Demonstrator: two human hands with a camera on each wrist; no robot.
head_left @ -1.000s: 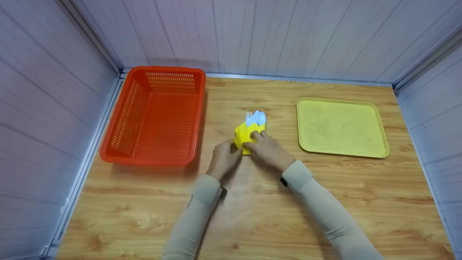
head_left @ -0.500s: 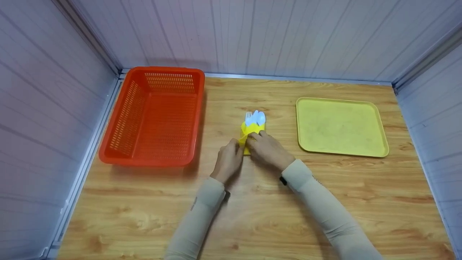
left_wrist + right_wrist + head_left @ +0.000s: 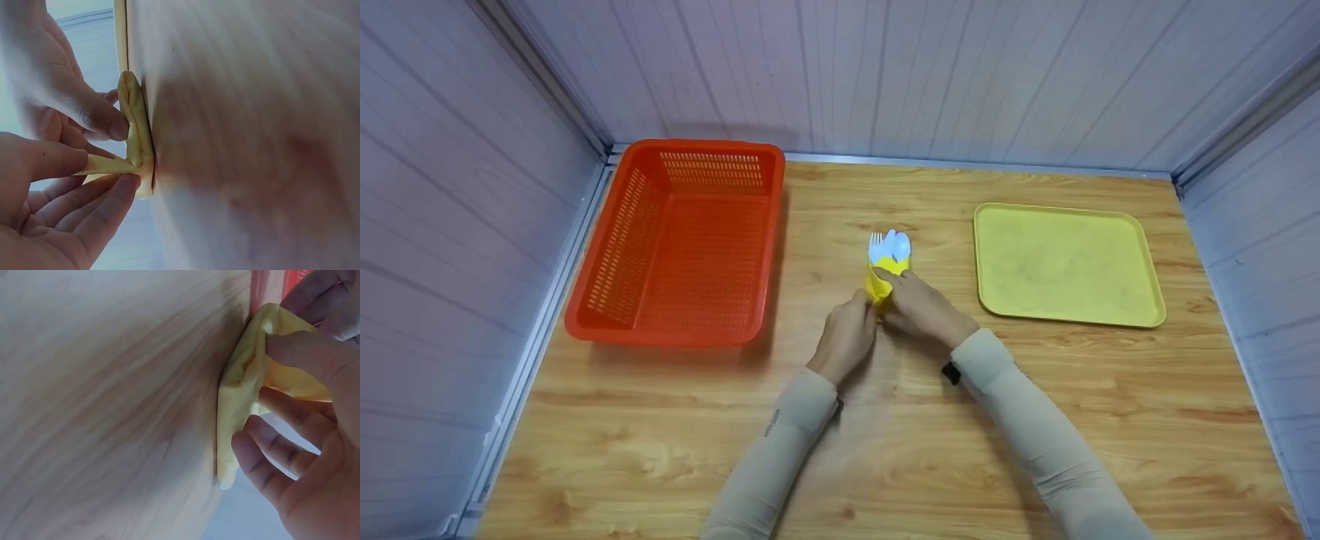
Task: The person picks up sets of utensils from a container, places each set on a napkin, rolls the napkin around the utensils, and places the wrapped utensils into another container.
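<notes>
A yellow napkin (image 3: 879, 283) lies folded round pale plastic cutlery in the middle of the table. A fork (image 3: 876, 246) and a spoon (image 3: 904, 246) stick out of its far end, with a narrow round-ended piece (image 3: 891, 241) between them. My left hand (image 3: 846, 336) pinches the raised left flap of the napkin between thumb and fingers, as the left wrist view shows. With its fingertips and thumb, my right hand (image 3: 922, 307) presses on the napkin (image 3: 239, 394) from above and the right side. The napkin hides the cutlery's lower parts.
An orange-red perforated basket (image 3: 769, 247) stands at the left. A yellow tray (image 3: 1069, 262) lies flat on the wooden table (image 3: 900, 450) to the right. Pale panelled walls (image 3: 840, 75) enclose the back and sides.
My left hand has moved rightward, lifting the napkin's left flap and folding it over toward the right. The right hand's fingers have shifted onto the folded part. The cutlery has stayed put.
</notes>
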